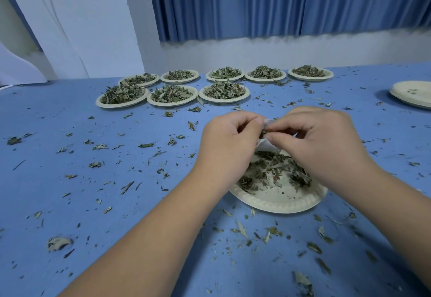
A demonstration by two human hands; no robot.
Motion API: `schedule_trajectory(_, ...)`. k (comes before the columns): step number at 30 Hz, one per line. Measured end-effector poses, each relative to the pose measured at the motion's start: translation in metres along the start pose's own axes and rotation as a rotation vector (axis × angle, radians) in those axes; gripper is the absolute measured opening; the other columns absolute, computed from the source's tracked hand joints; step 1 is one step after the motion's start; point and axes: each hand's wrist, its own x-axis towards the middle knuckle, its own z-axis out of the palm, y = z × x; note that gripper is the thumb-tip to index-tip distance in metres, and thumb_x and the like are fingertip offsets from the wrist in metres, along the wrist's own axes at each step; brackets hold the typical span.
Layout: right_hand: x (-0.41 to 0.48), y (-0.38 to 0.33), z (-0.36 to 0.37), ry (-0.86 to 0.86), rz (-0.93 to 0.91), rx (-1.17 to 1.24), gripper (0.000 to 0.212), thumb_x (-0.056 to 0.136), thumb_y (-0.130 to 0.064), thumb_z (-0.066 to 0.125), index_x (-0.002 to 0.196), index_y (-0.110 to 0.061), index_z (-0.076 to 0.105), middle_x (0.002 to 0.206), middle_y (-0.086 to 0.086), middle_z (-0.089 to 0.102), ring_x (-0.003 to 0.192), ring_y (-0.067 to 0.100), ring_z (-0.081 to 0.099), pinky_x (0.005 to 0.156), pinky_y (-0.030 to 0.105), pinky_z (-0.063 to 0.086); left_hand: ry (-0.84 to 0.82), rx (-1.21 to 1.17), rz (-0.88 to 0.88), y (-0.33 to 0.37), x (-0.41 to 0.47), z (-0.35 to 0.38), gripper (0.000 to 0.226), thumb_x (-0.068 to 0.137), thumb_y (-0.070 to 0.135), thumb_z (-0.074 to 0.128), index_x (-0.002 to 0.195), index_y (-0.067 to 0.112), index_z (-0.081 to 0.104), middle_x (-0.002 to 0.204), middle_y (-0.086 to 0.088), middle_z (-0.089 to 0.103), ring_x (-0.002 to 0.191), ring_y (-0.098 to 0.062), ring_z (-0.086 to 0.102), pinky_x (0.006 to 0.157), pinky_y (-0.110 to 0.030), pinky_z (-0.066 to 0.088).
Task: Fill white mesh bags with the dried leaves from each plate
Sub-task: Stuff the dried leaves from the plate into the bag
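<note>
2-handed pinch, left hand [229, 138] beside right hand [321, 138], at mouth of limp, likely featherlight white mesh bag [265, 146] over brittle dried leaves [268, 170].

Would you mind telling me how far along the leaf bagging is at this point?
Likely done: the stack of empty plates at the right. In hand: the left hand and right hand hold a white bag over the near plate, which is partly emptied. Left: that plate's remaining leaves and eight heaped plates at the back.
</note>
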Motion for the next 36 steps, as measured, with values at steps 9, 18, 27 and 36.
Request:
schedule_trajectory(9,0.025,-0.014,-0.010,-0.263,-0.001,0.024,0.021,0.085,-0.029,0.062,0.100,-0.042,0.072,0.076,-0.015,0.060,0.064,0.005,0.050,0.059,0.011,0.036,0.105,-0.134,-0.068,-0.006,0.009,-0.013,0.025,0.094,0.019,0.059,0.074,0.024,0.073,0.053,0.017,0.056,0.054,-0.004,0.050,0.061,-0.031,0.044)
schedule_trajectory(18,-0.006,0.008,-0.005,-0.671,0.163,-0.338,0.100,0.060,-0.085,0.018,0.150,-0.041,0.015,0.157,-0.019,0.013,0.141,0.003,0.016,0.114,0.029,0.021,0.276,-0.193,-0.045,-0.016,0.025,-0.030,0.032,0.094,0.022,0.059,0.065,0.028,0.072,0.052,0.014,0.048,0.048,-0.008,0.038,0.054,-0.029,0.029)
schedule_trajectory(27,-0.011,0.014,0.013,-0.748,0.054,-0.333,0.082,0.080,-0.071,0.045,0.150,-0.038,0.018,0.154,-0.020,0.023,0.139,0.000,0.020,0.103,0.015,0.016,0.289,-0.198,-0.039,-0.018,0.024,-0.030,0.027,0.094,0.017,0.059,0.071,0.024,0.071,0.050,0.015,0.048,0.044,-0.002,0.041,0.054,-0.026,0.032)
schedule_trajectory(36,-0.006,0.006,0.013,-0.692,0.024,-0.320,0.090,0.070,-0.077,0.044,0.148,-0.037,0.024,0.148,-0.017,0.032,0.136,0.005,0.025,0.107,0.023,0.022,0.269,-0.182,-0.023,-0.017,0.023,-0.029,0.030,0.093,0.019,0.060,0.066,0.026,0.070,0.052,0.015,0.049,0.045,-0.003,0.041,0.054,-0.025,0.032)
